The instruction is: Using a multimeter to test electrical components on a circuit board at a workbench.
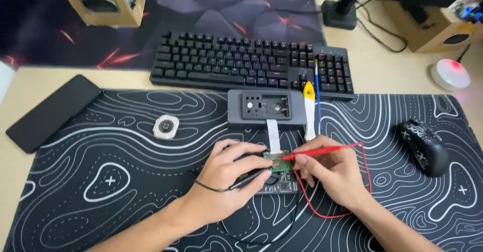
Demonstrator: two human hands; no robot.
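Left hand (229, 174) grips black probe (249, 178), right hand (332, 174) grips red probe (317, 152); circuit board (283, 174) between them looks fragile, hold by edges.

Open mat (126, 201) left of the hands; grey box (265, 108) blocks just behind.

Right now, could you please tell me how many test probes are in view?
2. The red probe is in the right hand; the black probe is in the left hand. Both tips meet at the small circuit board. None seems hidden.
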